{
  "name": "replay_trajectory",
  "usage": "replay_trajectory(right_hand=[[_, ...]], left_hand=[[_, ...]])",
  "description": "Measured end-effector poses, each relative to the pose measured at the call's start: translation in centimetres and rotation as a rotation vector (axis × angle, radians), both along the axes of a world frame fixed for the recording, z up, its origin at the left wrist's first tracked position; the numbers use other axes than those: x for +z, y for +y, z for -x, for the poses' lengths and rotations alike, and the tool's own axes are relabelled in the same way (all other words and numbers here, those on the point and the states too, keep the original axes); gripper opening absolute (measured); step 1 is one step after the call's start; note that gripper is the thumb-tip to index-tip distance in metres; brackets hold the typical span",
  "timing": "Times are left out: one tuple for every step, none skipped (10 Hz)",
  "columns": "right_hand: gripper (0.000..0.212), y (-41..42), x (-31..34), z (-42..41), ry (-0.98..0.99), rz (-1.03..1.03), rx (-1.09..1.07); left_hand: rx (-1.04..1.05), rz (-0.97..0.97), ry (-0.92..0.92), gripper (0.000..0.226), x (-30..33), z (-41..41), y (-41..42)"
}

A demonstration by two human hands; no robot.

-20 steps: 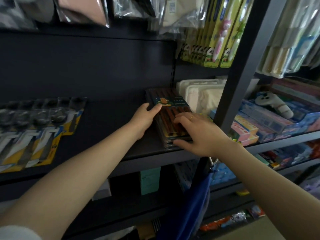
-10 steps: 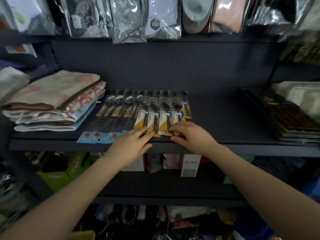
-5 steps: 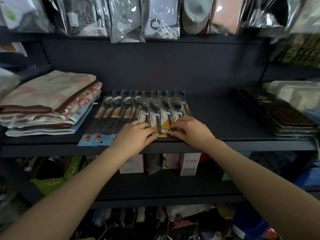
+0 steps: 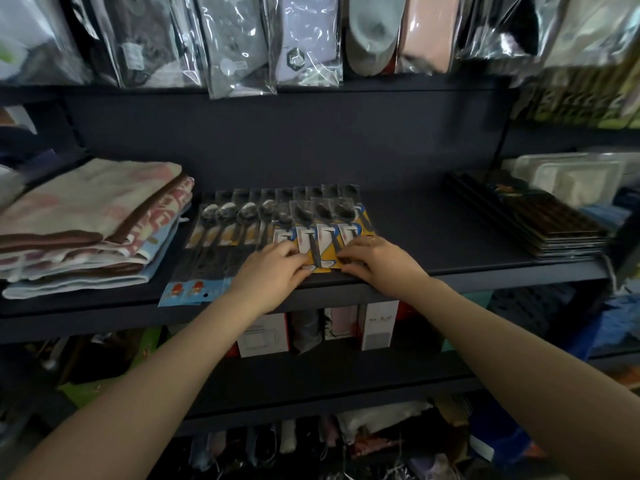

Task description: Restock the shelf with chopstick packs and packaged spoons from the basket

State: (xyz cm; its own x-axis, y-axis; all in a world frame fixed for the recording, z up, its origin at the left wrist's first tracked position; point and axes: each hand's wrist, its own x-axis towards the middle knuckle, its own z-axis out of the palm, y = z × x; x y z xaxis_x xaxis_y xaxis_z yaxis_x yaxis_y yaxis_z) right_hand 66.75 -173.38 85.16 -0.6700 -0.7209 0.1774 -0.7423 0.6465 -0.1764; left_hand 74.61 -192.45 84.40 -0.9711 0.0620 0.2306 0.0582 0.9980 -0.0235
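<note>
Two hands on the packaged spoons: left hand (image 4: 273,268) and right hand (image 4: 372,259) both lie on the near ends of the yellow-carded spoon packs (image 4: 323,237), fingers bent down onto the card edges, pressing and squaring rather than lifting. Whether any finger hooks under a card, cannot tell. A ring shows on the right hand.

Change: two seconds back both hands were on the chopstick packs at the shelf's right end; a second ago they had already shifted to the spoons, and since then they have crept slightly inward along the card bottoms. Reads as: chopsticks placed, spoons now being aligned.

Outward: at 9 o'clock of the hands, a second row of spoon packs with blue cards (image 4: 221,237), blue ends overhanging the front lip of the shelf (image 4: 450,237). Further at 9 o'clock, folded towels (image 4: 90,223) stacked. At 3 o'clock, well apart, the stack of chopstick packs (image 4: 540,216), flat, with pale trays (image 4: 575,174) behind. At 12 o'clock, bagged socks (image 4: 304,39) hang above. At 6 o'clock, small boxes (image 4: 377,323) on the lower shelf.

Basket not clearly in view. Judgement: restock is near its end; the overhanging blue cards likely need a push back.
</note>
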Motion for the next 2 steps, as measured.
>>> replay_trajectory(right_hand=[[0.039, 0.9, 0.7, -0.5, 0.095, 0.079, -0.047], [0.039, 2.5, 2.1, -1.2, 0.245, 0.128, -0.166]], left_hand=[[-0.043, -0.064, 0.128, 0.041, 1.2, -0.7, -0.2], [-0.073, -0.075, 0.284, 0.035, 2.6, -1.8, 0.0]])
